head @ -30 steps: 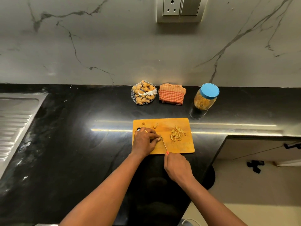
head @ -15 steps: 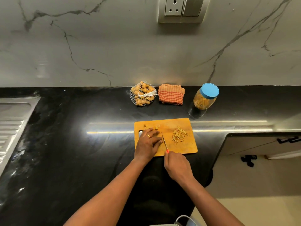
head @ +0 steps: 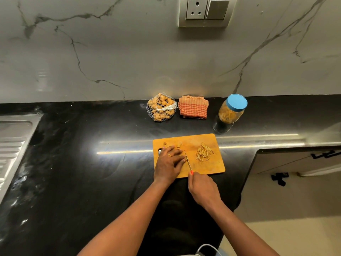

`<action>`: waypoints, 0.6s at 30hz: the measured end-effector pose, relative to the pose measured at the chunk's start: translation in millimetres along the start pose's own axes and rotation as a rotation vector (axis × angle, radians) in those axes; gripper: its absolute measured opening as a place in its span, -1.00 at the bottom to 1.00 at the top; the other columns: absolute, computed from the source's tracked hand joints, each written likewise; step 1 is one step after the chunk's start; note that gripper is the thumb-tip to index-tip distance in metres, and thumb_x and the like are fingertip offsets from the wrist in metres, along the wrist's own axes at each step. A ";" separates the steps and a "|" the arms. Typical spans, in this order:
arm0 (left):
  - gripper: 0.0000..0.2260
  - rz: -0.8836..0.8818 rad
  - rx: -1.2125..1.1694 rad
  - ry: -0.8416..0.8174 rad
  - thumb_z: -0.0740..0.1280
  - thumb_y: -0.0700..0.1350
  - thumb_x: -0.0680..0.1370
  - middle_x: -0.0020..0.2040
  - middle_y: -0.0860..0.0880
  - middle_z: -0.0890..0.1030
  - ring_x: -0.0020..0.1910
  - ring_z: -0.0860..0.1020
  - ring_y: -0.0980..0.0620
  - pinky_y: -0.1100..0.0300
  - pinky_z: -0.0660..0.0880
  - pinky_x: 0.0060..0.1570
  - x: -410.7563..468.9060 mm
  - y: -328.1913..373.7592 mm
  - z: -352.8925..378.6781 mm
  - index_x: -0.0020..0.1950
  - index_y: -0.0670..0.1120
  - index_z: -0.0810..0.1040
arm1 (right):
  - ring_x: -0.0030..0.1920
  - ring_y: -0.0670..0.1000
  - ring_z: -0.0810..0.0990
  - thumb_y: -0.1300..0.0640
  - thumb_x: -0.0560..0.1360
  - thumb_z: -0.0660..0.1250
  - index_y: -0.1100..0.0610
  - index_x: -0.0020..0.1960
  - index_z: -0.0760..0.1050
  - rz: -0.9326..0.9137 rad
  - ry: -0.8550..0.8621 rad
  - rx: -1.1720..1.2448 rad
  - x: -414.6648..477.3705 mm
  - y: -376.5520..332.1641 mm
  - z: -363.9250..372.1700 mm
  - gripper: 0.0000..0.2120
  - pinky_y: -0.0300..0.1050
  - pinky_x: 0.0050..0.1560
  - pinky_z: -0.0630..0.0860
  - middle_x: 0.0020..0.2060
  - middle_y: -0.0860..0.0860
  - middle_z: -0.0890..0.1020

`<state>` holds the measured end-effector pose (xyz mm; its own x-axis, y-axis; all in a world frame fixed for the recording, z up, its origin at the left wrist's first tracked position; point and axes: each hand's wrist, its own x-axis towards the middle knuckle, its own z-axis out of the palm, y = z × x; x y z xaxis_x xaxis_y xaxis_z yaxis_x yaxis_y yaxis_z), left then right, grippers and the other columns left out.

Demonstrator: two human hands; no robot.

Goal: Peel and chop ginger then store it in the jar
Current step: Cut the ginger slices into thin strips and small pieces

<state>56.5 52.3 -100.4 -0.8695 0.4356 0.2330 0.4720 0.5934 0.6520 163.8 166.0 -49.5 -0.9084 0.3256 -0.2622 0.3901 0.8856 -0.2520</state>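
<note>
At far left I see a ribbed steel drainboard (head: 11,145) set into the glossy black stone bench (head: 83,172), below a grey veined marble wall (head: 129,61). Along that wall stand a white net bag of ginger roots (head: 161,107), a folded orange checked cloth (head: 193,107) and a clear blue-lidded jar (head: 231,112). On the rectangular wooden chopping board (head: 212,165) the left hand (head: 168,163) lies fingers-down against the blade, its hold hidden so I cannot tell, the right hand (head: 203,189) grips the orange-handled knife (head: 187,159), and pale ginger slivers (head: 203,152) lie heaped right of it.
</note>
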 end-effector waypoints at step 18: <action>-0.87 -0.026 0.017 0.022 0.47 0.01 0.47 0.07 0.12 0.67 0.26 0.48 0.04 -0.01 0.24 0.41 0.2 2.0 -1.0 -0.02 0.02 0.72 | -0.11 0.10 0.63 -0.08 0.69 -0.04 0.13 0.00 0.54 0.016 -0.058 -0.039 -1.6 9.5 -5.7 -0.55 -0.06 -0.23 0.43 -0.11 0.07 0.63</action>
<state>57.1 52.9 -98.3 -0.8844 0.4051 0.2320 0.4514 0.6155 0.6460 168.1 175.8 -46.2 -0.8915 0.3213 -0.3193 0.3975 0.8929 -0.2115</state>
